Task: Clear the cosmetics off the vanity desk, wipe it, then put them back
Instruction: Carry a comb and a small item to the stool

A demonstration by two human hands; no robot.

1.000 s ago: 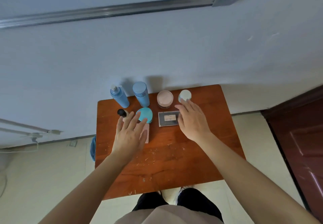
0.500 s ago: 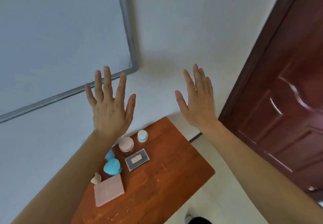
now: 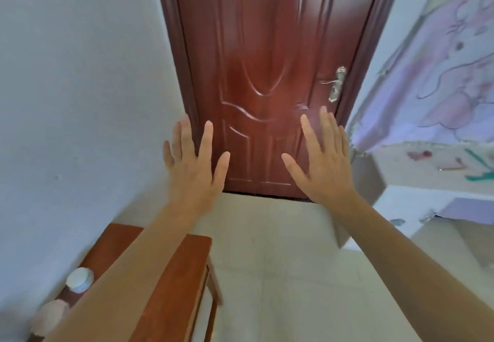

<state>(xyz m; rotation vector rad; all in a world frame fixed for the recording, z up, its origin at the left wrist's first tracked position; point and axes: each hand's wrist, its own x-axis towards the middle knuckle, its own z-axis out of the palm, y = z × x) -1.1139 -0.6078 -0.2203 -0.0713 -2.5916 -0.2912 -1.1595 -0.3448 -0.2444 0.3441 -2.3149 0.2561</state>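
My left hand (image 3: pixel 193 165) and my right hand (image 3: pixel 324 162) are raised in front of me with fingers spread, holding nothing, well above the floor and facing a door. The brown wooden vanity desk (image 3: pixel 184 267) shows only as a corner at the lower left, partly under my left forearm. On it near the wall stand a small white-lidded jar (image 3: pixel 79 279) and a pink-lidded jar (image 3: pixel 50 316). The other cosmetics are out of view.
A dark red panelled door (image 3: pixel 267 74) with a metal handle (image 3: pixel 335 83) stands shut straight ahead. A white wall runs along the left. A bed with a purple patterned cover (image 3: pixel 441 79) is at the right. Pale tiled floor (image 3: pixel 280 261) lies between the desk and the bed.
The view has swung right, from the desk top to the door. Both hands lifted off the desk and stay spread and empty; most cosmetics have left the view.
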